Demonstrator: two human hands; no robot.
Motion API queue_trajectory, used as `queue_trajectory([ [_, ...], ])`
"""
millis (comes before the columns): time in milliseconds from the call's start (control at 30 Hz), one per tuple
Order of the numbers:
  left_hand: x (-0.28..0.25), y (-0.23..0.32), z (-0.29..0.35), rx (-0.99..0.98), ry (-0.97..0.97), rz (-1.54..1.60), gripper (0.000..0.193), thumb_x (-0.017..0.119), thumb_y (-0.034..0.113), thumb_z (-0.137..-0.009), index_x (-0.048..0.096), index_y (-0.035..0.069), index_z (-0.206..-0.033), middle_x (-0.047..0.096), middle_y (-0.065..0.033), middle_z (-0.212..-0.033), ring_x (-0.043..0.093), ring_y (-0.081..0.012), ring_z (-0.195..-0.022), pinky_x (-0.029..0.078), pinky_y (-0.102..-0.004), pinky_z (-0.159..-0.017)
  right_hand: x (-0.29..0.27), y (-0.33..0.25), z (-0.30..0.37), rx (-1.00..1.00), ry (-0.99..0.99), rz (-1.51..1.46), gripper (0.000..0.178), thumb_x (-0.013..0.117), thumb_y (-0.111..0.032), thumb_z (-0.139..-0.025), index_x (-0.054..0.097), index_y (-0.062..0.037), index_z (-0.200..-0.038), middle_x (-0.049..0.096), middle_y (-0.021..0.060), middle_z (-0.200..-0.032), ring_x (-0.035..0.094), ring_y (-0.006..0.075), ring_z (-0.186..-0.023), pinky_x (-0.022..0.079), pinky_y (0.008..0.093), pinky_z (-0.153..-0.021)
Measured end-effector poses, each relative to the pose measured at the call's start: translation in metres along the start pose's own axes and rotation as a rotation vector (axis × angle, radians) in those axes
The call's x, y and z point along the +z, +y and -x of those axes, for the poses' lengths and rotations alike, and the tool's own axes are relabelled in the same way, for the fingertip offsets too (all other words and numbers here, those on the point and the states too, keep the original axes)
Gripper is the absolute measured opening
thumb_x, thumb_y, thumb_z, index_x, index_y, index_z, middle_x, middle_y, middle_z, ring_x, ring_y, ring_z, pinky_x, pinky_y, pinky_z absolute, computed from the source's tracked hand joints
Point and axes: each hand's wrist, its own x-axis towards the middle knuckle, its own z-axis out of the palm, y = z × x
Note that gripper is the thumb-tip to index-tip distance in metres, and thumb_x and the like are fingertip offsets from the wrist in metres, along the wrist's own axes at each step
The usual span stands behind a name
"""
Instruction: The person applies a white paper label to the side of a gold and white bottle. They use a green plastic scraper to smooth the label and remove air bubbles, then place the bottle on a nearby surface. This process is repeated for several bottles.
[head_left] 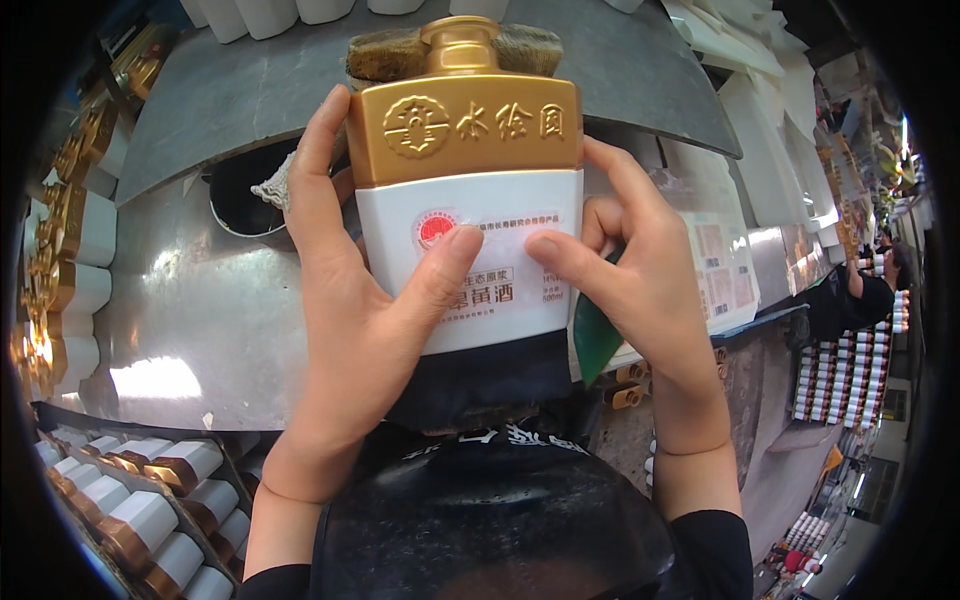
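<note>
A flat-sided bottle [385, 235] with a raised-pattern gold shoulder and neck and a white body stands upright between my hands, close to me. My left hand [350, 270] grips its left side, the thumb pressed on the printed white front. From the right side my right hand [640, 260] grips it, with its thumb on the front near the edge of the print. A thin green piece, like a flat scraper [597, 340], sticks out below my right palm; its upper part is hidden. Behind the bottle's neck lies a worn brown block [385, 55].
A black bowl [235, 205] with a whitish cloth [272, 188] at its rim sits left of the bottle on the metal table [180, 310]. Printed label sheets [715, 265] lie at right. Gold-and-white bottles [140, 525] fill a crate at lower left; more stand along the left edge.
</note>
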Motion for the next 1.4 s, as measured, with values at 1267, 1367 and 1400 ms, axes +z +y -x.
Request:
queue_trajectory([
  [1267, -0.026, 0.012, -0.002, 0.375, -0.395, -0.823, 0.035, 0.052, 0.009, -0.092, 0.064, 0.013, -0.124, 0.057, -0.0071, -0.133, 0.031, -0.0283, -0.135, 0.021, -0.0387, -0.112, 0.015, 0.032, 0.083, 0.041, 0.12, -0.544, 0.016, 0.063, -0.008, -0.089, 0.05, 0.0007, -0.093, 0.066, 0.0077, -0.082, 0.062, 0.0059, -0.072, 0.049, 0.0189, -0.063],
  [1367, -0.026, 0.016, -0.001, 0.334, -0.412, -0.827, 0.036, 0.052, 0.007, -0.091, 0.064, 0.013, -0.124, 0.056, -0.0069, -0.134, 0.027, -0.0294, -0.138, 0.021, -0.0395, -0.113, 0.016, 0.033, 0.083, 0.032, 0.105, -0.547, 0.016, 0.063, -0.007, -0.089, 0.05, 0.0007, -0.093, 0.066, 0.0072, -0.082, 0.062, 0.0057, -0.072, 0.049, 0.0188, -0.063],
  [1400, -0.026, 0.018, -0.001, 0.336, -0.403, -0.808, 0.037, 0.052, 0.006, -0.09, 0.064, 0.013, -0.124, 0.056, -0.0069, -0.134, 0.026, -0.0295, -0.139, 0.021, -0.0398, -0.113, 0.016, 0.032, 0.083, 0.03, 0.105, -0.547, 0.016, 0.063, -0.007, -0.089, 0.05, 0.0007, -0.092, 0.066, 0.0071, -0.082, 0.061, 0.0057, -0.072, 0.049, 0.0188, -0.063],
])
